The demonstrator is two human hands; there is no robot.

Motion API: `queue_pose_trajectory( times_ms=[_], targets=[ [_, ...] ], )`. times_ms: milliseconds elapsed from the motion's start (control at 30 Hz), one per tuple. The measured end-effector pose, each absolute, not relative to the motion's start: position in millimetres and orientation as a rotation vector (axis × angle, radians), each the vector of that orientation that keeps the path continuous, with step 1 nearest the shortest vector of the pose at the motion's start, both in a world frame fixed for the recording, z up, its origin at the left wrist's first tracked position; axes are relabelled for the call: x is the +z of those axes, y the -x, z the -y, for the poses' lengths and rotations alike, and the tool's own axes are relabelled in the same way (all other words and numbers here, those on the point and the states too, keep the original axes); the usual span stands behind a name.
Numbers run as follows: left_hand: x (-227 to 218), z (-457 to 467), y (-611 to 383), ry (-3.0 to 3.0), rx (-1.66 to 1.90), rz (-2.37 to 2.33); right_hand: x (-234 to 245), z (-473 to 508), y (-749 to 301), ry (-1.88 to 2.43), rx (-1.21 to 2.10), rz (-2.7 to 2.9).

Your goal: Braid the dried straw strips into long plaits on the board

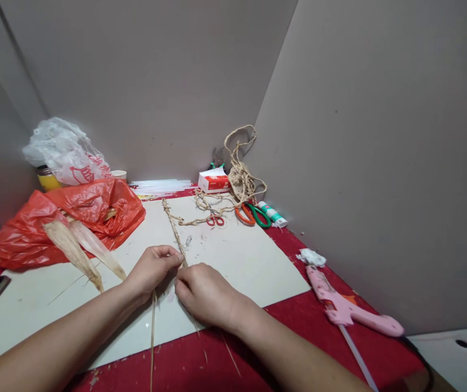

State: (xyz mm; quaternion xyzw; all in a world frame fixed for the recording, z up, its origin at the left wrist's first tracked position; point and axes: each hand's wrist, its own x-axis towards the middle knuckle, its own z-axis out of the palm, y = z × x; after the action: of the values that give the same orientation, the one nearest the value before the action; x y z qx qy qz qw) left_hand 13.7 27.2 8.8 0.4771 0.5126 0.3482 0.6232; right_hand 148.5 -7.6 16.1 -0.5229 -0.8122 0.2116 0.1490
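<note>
Head view, craft table.

EDITOR: What are the hands on?

PHOTOGRAPHER: A plaited cord (174, 226) of dry straw. The left hand (152, 269) pinches its near end between thumb and fingertips. The right hand (203, 291), knuckles up and fingers curled in, grips the same end, and the two hands are almost touching.

EDITOR: Which way does it run?

PHOTOGRAPHER: It lies flat on the white board (258, 267), with its long axis going straight away from the person and leaning slightly left. The far tip points at the board's back edge. Loose straw strands (152, 337) trail the opposite way, from the hands over the near edge onto the red cloth (307, 326).

EDITOR: What's around it?

PHOTOGRAPHER: Pale husks (82, 247) lie to the left, spilling from a red bag (86, 209). A tangle of twine (241, 177) and scissors (253, 214) sit at the back. A pink glue gun (348, 307) lies to the right, well apart from the hands.
</note>
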Motion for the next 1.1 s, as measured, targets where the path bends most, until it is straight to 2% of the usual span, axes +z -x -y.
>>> queue_pose_trajectory(
  times_ms=[100, 167, 333, 400, 533, 700, 833, 1100],
  targets=[
    [9, -27, -14, -1.052, 0.754, -1.146, 22, 12, -148, 1.429, 0.538, 2.445],
    [8, -27, -14, -1.022, 0.753, -1.109, 23, 11, -151, 1.316, 0.639, 2.457],
    [13, -28, -14, -0.973, 0.818, -1.035, 20, -8, -165, 1.348, 0.848, 1.743],
    [15, -28, -14, -0.961, 0.826, -1.026, 18, -16, -166, 1.346, 1.041, 1.493],
    [12, -29, -15, -0.958, 0.876, -0.947, 16, -21, -160, 1.183, 1.646, 1.213],
    [5, -30, -14, -1.033, 0.916, -0.970, 14, -20, -160, 0.978, 2.009, 1.071],
    [2, -31, -14, -1.107, 0.907, -0.984, 13, -22, -163, 1.001, 2.048, 1.123],
    [0, -34, -11, -1.301, 0.901, -0.985, 10, -24, -169, 1.199, 1.826, 1.459]
  ],
)
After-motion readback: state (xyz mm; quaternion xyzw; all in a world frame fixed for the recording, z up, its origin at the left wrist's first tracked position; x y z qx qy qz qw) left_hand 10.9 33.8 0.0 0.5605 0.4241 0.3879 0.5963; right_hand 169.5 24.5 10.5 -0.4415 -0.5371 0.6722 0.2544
